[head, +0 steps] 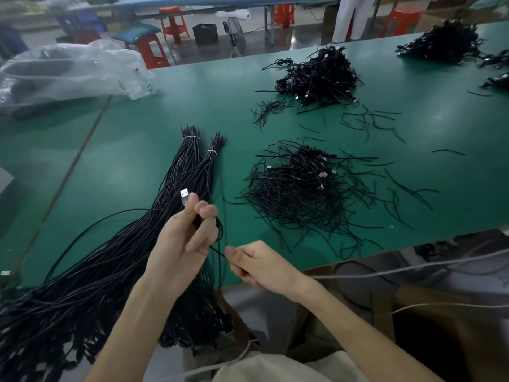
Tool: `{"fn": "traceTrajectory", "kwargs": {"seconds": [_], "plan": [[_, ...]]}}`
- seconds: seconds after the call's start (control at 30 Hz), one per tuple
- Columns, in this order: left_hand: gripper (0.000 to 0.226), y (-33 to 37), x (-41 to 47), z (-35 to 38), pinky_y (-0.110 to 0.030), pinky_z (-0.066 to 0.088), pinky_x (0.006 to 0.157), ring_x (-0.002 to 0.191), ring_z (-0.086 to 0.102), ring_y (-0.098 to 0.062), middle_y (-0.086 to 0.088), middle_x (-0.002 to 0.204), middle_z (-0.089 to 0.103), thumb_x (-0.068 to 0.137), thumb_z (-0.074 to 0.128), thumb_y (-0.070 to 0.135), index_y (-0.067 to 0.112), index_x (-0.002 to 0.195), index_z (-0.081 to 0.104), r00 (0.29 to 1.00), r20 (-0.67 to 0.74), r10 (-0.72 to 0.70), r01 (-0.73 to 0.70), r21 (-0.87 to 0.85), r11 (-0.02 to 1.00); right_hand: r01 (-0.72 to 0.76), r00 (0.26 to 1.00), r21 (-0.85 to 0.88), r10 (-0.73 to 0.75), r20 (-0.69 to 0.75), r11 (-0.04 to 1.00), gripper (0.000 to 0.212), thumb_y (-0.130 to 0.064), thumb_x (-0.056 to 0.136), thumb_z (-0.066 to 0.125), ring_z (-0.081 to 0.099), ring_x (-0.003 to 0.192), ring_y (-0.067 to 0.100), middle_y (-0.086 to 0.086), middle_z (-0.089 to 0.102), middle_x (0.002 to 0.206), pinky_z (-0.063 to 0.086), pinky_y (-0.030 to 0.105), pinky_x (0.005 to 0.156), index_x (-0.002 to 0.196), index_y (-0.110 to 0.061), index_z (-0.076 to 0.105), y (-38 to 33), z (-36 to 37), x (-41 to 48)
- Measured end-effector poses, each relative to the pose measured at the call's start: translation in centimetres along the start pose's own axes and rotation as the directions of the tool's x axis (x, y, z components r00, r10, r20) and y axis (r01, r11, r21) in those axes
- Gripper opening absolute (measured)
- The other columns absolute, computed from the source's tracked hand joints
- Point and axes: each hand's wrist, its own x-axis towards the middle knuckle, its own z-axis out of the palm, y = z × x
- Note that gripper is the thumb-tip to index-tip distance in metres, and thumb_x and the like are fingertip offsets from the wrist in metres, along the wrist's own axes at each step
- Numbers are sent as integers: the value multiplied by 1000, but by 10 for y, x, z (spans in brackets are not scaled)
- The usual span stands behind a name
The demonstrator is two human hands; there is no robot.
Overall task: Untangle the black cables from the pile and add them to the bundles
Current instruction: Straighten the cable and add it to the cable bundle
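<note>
Pinching a thin black cable (219, 245), metal plug (184, 194) glinting, both hands

Green worktable (165, 106); orange stools (174, 23), floor fan (235, 34) on glossy floor.

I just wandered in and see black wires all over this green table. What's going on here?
A person is sorting black cables. The left hand pinches one cable near its silver USB plug, while the right hand grips the same cable lower down. Under the hands lie two long bundles, tied with white bands near their far ends. A tangled pile waits just to the right on the green table, with more heaps farther back.
</note>
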Motion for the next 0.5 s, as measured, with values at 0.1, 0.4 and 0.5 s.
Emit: {"fn": "traceTrajectory", "kwargs": {"seconds": [0.1, 0.4, 0.5], "plan": [[42, -3, 1, -4, -17, 40, 55, 39, 33, -2, 4, 76, 54, 112, 40, 33, 22, 79, 65, 1000, 7, 10, -11, 92, 996, -12, 1000, -250, 10, -9, 968, 38, -55, 100, 58, 70, 74, 10, -3, 75, 82, 56, 28, 77, 101, -19, 69, -2, -15, -2], [37, -36, 7, 23, -30, 59, 70, 77, 67, -20, -14, 86, 72, 97, 61, 44, 15, 78, 73, 998, -24, -64, 68, 242, 968, 204, 949, 279, -121, -290, 938, 35, 1, 83, 80, 67, 90, -1, -19, 67, 82, 54, 22, 87, 105, -23, 68, -8, -6, 6], [32, -29, 6, 21, -33, 57, 82, 92, 70, -23, -16, 103, 74, 95, 69, 45, 16, 84, 76, 994, 61, -93, 78, 213, 974, 264, 921, 280, -155, -356, 923, 35, 3, 81, 81, 60, 77, 4, -17, 61, 74, 53, 23, 80, 98, -27, 74, -9, -7, 4]]}}
